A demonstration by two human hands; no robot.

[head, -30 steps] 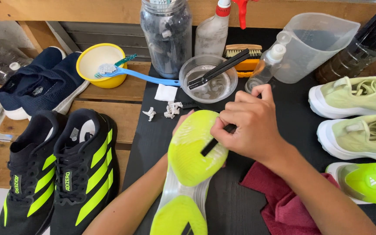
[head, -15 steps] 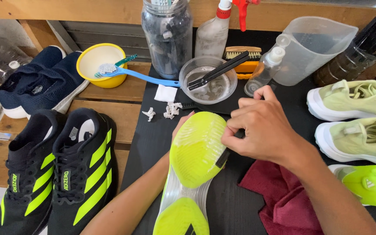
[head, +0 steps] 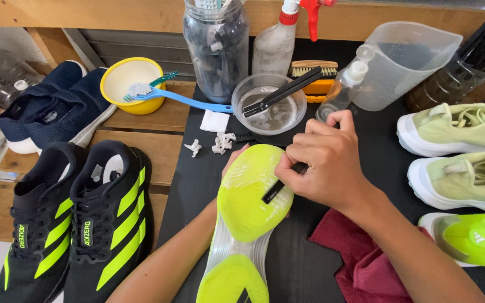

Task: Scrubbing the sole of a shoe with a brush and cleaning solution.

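Note:
A neon yellow shoe (head: 242, 213) lies sole up over the black mat (head: 197, 179). My left hand (head: 232, 159) reaches under its front end and holds it; only the fingertips show past the sole's edge. My right hand (head: 324, 163) is closed around a small black brush (head: 280, 187), whose end rests on the right side of the sole.
A dark red cloth (head: 355, 252) lies under my right forearm. A clear bowl (head: 269, 105) with a black brush, a jar (head: 215, 45), spray bottles and a jug (head: 405, 62) stand behind. Pale green shoes (head: 456, 151) sit right, black shoes (head: 74, 219) and navy shoes (head: 46, 109) left, beside a yellow bowl (head: 124, 78).
My right hand has slid with the brush across the sole, slightly right and toward me. The shoe has shifted a little in my left hand.

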